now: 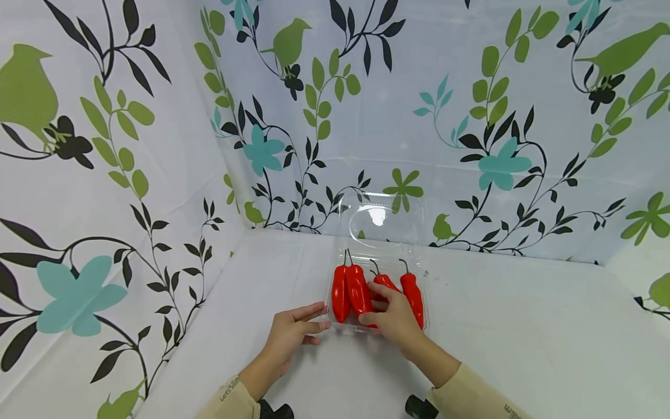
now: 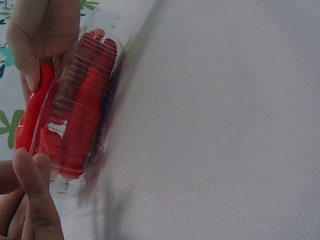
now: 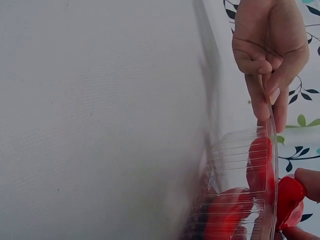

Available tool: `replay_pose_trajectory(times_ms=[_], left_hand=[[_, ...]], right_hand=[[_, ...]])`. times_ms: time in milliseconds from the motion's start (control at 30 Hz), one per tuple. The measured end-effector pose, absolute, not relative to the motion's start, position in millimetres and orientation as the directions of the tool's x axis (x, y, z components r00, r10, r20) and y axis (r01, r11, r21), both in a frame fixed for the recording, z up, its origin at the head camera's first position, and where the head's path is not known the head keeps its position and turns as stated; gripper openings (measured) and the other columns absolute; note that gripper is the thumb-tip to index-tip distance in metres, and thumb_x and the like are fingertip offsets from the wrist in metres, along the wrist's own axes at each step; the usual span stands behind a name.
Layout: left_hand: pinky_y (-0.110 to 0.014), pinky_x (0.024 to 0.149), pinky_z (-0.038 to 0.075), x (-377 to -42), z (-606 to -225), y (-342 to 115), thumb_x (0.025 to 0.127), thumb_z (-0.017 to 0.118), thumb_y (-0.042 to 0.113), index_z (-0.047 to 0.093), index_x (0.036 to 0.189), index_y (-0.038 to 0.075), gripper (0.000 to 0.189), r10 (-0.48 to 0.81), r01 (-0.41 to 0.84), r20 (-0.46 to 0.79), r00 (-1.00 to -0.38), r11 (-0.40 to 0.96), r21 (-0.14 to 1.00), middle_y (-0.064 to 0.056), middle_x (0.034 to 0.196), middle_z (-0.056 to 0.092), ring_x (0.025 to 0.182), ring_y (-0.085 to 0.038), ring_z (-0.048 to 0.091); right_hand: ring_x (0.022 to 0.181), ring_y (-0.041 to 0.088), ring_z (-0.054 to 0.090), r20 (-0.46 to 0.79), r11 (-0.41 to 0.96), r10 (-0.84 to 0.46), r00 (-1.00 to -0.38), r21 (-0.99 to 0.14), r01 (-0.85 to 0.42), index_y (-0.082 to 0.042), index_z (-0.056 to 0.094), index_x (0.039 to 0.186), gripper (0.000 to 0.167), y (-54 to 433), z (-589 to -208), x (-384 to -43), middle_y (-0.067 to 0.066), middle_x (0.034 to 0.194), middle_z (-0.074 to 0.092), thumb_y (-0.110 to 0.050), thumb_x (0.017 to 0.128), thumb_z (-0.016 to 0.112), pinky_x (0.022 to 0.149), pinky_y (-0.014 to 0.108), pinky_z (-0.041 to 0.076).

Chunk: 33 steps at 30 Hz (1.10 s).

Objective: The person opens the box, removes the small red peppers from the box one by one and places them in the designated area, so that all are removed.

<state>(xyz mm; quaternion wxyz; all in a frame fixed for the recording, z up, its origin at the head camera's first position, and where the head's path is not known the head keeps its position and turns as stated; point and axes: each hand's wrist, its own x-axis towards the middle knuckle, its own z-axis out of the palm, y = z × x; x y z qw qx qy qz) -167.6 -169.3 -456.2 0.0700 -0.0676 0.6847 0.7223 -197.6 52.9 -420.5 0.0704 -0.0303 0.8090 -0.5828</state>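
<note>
A clear plastic clamshell box (image 1: 340,328) lies on the white table, its lid (image 1: 384,224) raised at the back. Several glossy red chili peppers with dark curved stems fill it, one (image 1: 340,295) along the left side and another (image 1: 412,299) along the right. My left hand (image 1: 293,334) pinches the box's left rim between thumb and fingers, as the right wrist view shows. With thumb and fingers, my right hand (image 1: 395,317) grips a chili pepper (image 1: 359,288) that rises above the front rim. The hand partly covers the chili pepper (image 1: 384,281) behind it.
White cloth printed with leaves, birds and flowers (image 1: 502,164) hangs behind and to the left. The white tabletop (image 1: 513,331) stretches out on both sides of the box. Dark wrist devices (image 1: 421,406) show at the sleeves.
</note>
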Motion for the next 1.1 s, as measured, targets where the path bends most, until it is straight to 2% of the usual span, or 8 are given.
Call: replay_pose_trajectory(times_ms=[367,667,867,1100], left_hand=[[-0.031,0.07,0.059,-167.5,-455.8,-168.6,0.086,0.077,0.007,0.065,0.132,-0.002,0.049,0.003,-0.198,-0.198,-0.98,-0.045,0.979,-0.014,0.127,0.068,0.096,-0.019,0.072],[-0.03,0.069,0.058,-165.4,-454.5,-168.4,0.087,0.075,0.004,0.062,0.134,-0.004,0.049,0.008,-0.178,-0.178,-0.984,-0.053,0.983,-0.016,0.13,0.066,0.095,-0.018,0.072],[-0.03,0.068,0.058,-165.2,-454.2,-167.7,0.087,0.074,0.004,0.063,0.133,-0.004,0.048,0.001,-0.185,-0.185,-0.983,-0.053,0.981,-0.016,0.13,0.066,0.094,-0.018,0.073],[-0.03,0.067,0.058,-165.9,-454.4,-167.0,0.086,0.076,0.003,0.063,0.133,-0.004,0.049,-0.006,-0.183,-0.183,-0.983,-0.061,0.981,-0.017,0.129,0.066,0.094,-0.017,0.072]], right_hand=[[0.127,0.041,0.05,-0.117,0.167,-0.138,-0.984,-0.982,0.093,-0.006,0.052,0.146,0.073,60.4,-418.5,-196.3,0.017,0.138,0.054,-0.003,0.079,0.083,0.083,0.048,0.059],[0.128,0.04,0.053,-0.14,0.06,-0.167,-0.976,-0.99,0.131,-0.007,0.05,0.147,0.071,70.7,-411.0,-194.7,0.016,0.143,0.05,-0.003,0.083,0.08,0.088,0.049,0.056],[0.127,0.036,0.054,-0.14,0.04,-0.177,-0.974,-0.99,0.135,-0.011,0.051,0.146,0.068,82.3,-404.5,-194.8,0.013,0.145,0.05,-0.004,0.084,0.079,0.091,0.051,0.055],[0.133,0.038,0.047,-0.146,0.027,-0.175,-0.974,-0.989,0.144,-0.012,0.046,0.15,0.07,99.2,-397.6,-195.4,0.014,0.15,0.044,-0.004,0.087,0.075,0.095,0.052,0.052]])
